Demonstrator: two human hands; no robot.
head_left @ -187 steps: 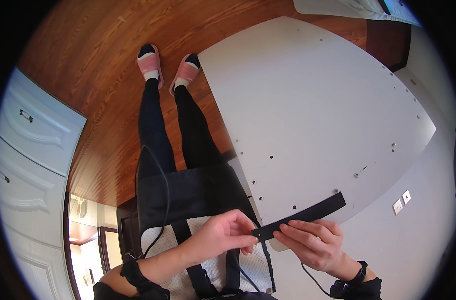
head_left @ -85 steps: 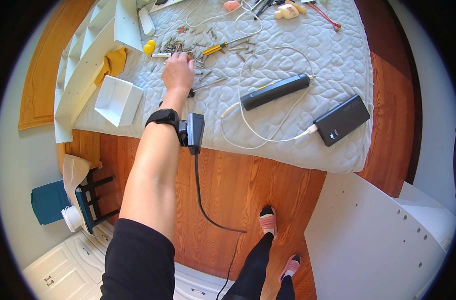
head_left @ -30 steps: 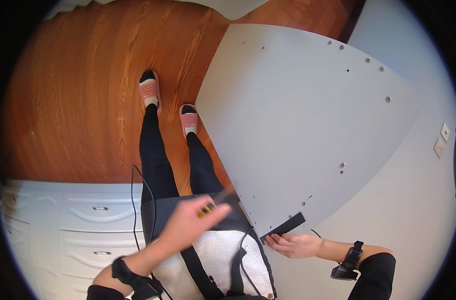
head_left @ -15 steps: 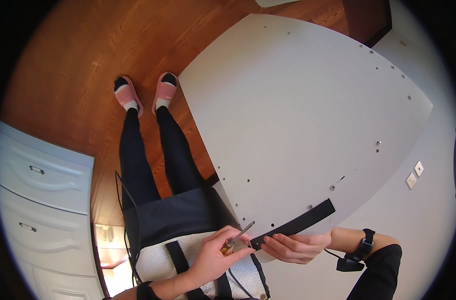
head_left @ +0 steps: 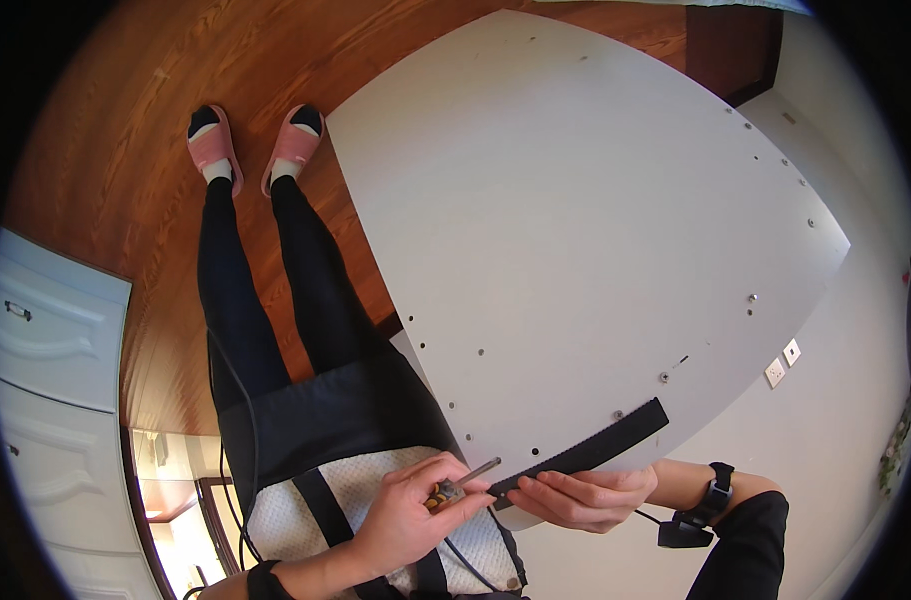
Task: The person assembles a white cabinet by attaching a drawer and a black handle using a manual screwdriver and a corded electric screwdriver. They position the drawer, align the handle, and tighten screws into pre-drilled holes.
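Black strip (head_left: 597, 448) partly behind fingers (head_left: 567, 490)

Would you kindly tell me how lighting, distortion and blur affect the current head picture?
Head view: fisheye distortion bows the white panel's far edges; head view: black vignetting surrounds the scene; head view: the doorway at lower left looks washed out; head view: the screwdriver shows no obvious motion blur.
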